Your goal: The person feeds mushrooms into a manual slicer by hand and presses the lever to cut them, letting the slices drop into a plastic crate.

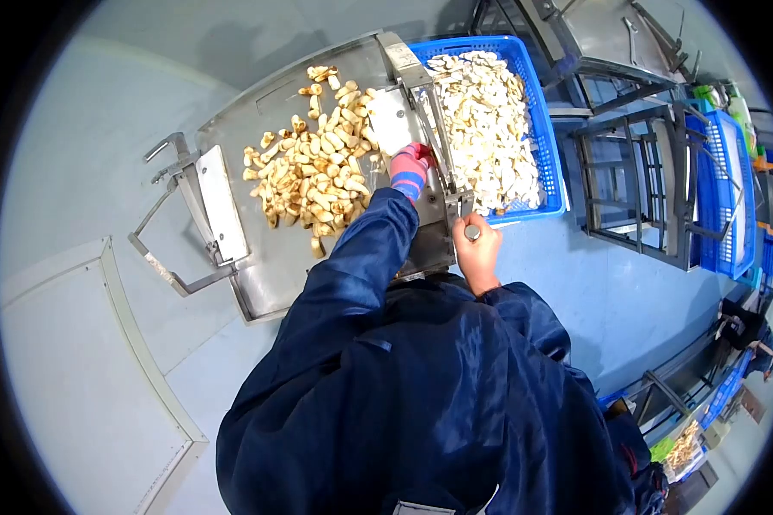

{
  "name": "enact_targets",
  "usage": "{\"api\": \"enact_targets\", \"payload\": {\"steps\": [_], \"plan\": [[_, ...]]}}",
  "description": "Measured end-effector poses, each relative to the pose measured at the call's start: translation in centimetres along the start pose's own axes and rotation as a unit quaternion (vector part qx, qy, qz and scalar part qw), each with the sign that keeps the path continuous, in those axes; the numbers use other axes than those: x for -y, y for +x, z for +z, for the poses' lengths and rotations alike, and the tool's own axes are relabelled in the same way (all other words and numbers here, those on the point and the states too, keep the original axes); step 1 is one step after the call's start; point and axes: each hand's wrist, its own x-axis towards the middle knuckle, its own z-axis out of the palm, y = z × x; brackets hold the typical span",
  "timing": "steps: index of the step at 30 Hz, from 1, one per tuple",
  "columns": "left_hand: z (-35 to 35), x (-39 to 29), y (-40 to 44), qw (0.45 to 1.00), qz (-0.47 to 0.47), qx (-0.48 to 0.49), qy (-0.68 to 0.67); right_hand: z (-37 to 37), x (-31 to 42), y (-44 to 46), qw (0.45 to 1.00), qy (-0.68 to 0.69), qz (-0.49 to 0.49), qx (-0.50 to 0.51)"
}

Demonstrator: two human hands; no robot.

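My left hand point(410, 170), in a pink and blue striped glove, is at the cutter's long blade bar point(439, 129), its fingers curled together. What they hold, if anything, is hidden. My bare right hand point(477, 251) is wrapped round the cutter's metal handle point(472, 232), at the near end of the bar. Left of my gloved hand, a heap of whole tan and cream mushrooms point(318, 167) lies on the steel table point(266, 292). Beyond the bar, pale sliced mushrooms point(489, 129) fill a blue plastic basket point(551, 159).
A second hinged cutter point(219, 206) is fixed at the table's left side. Metal frames point(631, 184) and more blue baskets point(721, 193) stand to the right. Another person point(747, 339) is at the far right, near further mushrooms point(684, 448).
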Motion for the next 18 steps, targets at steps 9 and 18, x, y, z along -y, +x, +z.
{"api": "enact_targets", "payload": {"steps": [9, 18], "plan": [[1.3, -2.9, -0.7, 0.987, -0.062, -0.072, -0.128, 1.9, -6.1, -1.8, 0.999, 0.022, -0.034, -0.008], [-13.2, -7.3, -3.6, 0.805, 0.160, -0.082, 0.565, 2.1, -6.3, -1.8, 0.998, 0.051, -0.027, -0.007]]}}
